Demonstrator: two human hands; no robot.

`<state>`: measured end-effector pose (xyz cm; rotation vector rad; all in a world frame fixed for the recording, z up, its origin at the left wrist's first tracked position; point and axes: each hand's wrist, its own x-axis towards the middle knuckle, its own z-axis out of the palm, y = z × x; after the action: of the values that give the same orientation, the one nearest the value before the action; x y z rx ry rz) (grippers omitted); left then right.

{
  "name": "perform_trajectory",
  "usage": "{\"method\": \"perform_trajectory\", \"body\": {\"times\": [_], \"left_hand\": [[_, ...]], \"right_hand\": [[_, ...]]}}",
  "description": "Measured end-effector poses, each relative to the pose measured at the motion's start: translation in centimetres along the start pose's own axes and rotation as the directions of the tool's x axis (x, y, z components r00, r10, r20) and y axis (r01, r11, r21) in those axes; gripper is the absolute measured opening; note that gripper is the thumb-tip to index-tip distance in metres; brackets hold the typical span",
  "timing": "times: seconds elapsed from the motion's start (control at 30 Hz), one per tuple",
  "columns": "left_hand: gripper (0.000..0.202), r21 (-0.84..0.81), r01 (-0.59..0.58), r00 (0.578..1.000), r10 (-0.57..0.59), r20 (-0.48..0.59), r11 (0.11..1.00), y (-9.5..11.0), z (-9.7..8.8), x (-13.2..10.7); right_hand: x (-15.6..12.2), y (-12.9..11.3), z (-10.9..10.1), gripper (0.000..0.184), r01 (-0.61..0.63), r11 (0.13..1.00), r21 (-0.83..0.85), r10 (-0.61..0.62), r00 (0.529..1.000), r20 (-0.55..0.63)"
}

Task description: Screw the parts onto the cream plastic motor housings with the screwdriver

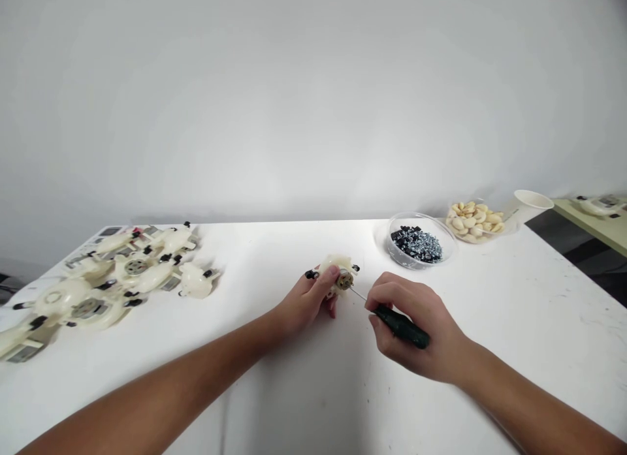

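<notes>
My left hand is closed round a small cream plastic housing with a motor in it and black clips at its sides, holding it on the white table. My right hand grips a dark green screwdriver. Its thin metal shaft points left, and its tip touches the motor end of the housing.
A heap of several similar cream housings lies at the far left. A clear bowl of dark screws and a clear dish of cream plastic caps stand at the back right, with a white paper cup beyond. A second table is at the right.
</notes>
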<state>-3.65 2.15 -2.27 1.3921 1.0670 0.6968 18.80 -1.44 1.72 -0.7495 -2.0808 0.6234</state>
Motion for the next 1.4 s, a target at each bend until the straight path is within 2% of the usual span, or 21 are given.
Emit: {"method": "perform_trajectory", "body": {"times": [0.2,0.5,0.63,0.8,1.0,1.07,1.17,1.3,1.4], "left_hand": [[0.068,-0.101,-0.006,1.000,0.007,0.006,0.995,-1.0,0.1,0.5],[0.059,-0.068,-0.056,0.998,0.056,0.000,0.996,-0.4,0.2,0.4],[0.053,-0.073,-0.047,0.999,0.048,0.005,0.996,0.2,0.2,0.2],[0.053,-0.011,-0.044,0.999,0.044,0.029,0.999,0.8,0.1,-0.2],[0.052,0.046,-0.049,0.999,0.049,0.009,0.998,0.5,0.2,-0.2],[0.052,0.032,-0.049,0.999,0.049,-0.004,0.998,0.3,0.2,-0.1],[0.053,-0.019,-0.032,0.999,0.032,-0.011,0.999,0.1,0.2,0.1],[0.064,-0.146,0.035,0.999,-0.036,-0.006,0.989,-0.1,0.1,0.5],[0.067,-0.202,0.058,0.998,-0.057,0.007,0.978,-0.3,0.0,0.7]], "right_hand": [[-0.5,0.0,-0.1,0.029,0.029,1.000,-0.009,-0.030,0.990,-0.135],[-0.2,0.1,-0.1,0.020,-0.050,0.997,-0.056,0.041,0.987,-0.153],[-0.4,0.1,-0.3,0.013,-0.128,0.991,0.032,0.131,0.975,-0.177],[-0.5,0.0,-0.2,0.004,-0.257,0.950,0.178,0.290,0.937,-0.196],[-0.1,-0.3,-0.2,0.002,-0.339,0.921,0.193,0.364,0.924,-0.115],[0.0,-0.3,-0.2,0.003,-0.329,0.929,0.169,0.351,0.929,-0.119],[-0.1,-0.2,-0.3,0.006,-0.294,0.943,0.155,0.320,0.928,-0.191],[-0.1,0.2,-0.6,0.004,-0.292,0.937,0.192,0.339,0.891,-0.301],[0.0,0.5,-0.7,0.003,-0.317,0.921,0.225,0.377,0.868,-0.323]]}}
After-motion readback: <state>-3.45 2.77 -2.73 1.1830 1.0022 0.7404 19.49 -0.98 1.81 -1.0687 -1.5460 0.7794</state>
